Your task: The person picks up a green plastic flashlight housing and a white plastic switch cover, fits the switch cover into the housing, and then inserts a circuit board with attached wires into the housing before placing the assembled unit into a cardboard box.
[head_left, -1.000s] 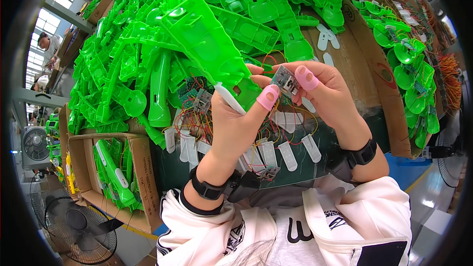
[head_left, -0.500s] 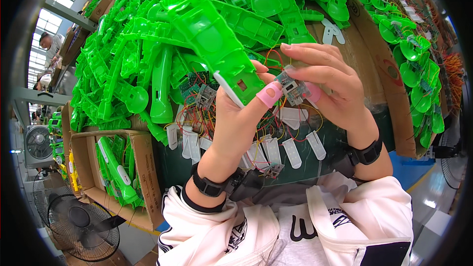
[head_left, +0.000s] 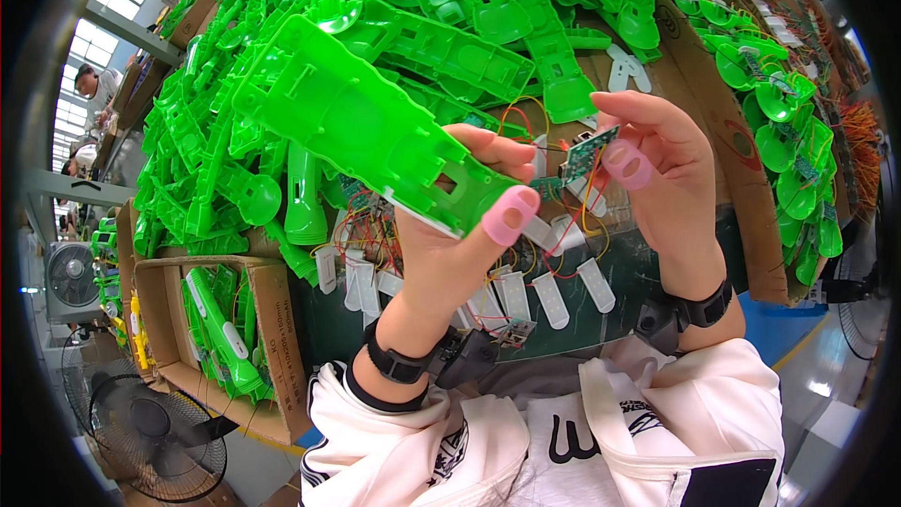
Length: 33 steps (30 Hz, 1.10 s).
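My left hand [head_left: 450,244] grips a bright green plastic housing half [head_left: 347,122] by its narrow end, the hollow inner side facing up. A pink cover with a hole sits on the left thumb. Just to the right, my right hand [head_left: 666,169] pinches a small green circuit board [head_left: 589,152] between thumb and fingers. Red and yellow wires hang from the board, close to the housing's end but apart from it. Below the hands, several white light strips [head_left: 552,302] with wires lie on the dark green tabletop, and a loose circuit board [head_left: 515,329] rests near its front edge.
A tall heap of green housings [head_left: 225,122] covers the back and left. One cardboard box [head_left: 282,338] with green shells stands at lower left. Along the right, a cardboard wall [head_left: 741,141] borders wired green shells [head_left: 798,178]. A black fan [head_left: 150,422] stands at lower left.
The housing has swung left and flatter, showing more of its inside. My right hand has turned and moved slightly right, tilting the circuit board, which is now farther from my left thumb.
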Each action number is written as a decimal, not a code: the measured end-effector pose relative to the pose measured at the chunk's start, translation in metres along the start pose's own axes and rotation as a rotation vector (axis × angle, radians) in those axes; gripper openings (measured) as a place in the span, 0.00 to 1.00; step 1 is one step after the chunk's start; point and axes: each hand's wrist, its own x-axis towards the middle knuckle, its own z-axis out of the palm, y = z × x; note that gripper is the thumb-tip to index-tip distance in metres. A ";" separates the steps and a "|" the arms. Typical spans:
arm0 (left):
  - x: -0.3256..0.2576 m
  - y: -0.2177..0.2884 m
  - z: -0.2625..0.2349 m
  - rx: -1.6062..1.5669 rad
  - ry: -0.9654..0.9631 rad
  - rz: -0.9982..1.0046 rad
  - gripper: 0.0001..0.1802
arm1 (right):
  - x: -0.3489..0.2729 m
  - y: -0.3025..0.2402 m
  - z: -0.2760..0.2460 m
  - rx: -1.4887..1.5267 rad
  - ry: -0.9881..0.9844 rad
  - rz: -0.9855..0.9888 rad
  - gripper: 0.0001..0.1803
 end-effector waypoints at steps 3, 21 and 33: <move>0.002 -0.001 0.000 0.055 -0.061 0.043 0.21 | 0.001 0.006 0.003 0.014 -0.014 0.101 0.15; 0.001 0.000 0.001 0.188 0.074 0.041 0.16 | -0.002 0.015 0.009 0.058 0.037 0.255 0.07; 0.002 -0.002 0.005 0.358 0.167 0.142 0.09 | -0.008 0.025 0.022 0.029 0.226 0.294 0.07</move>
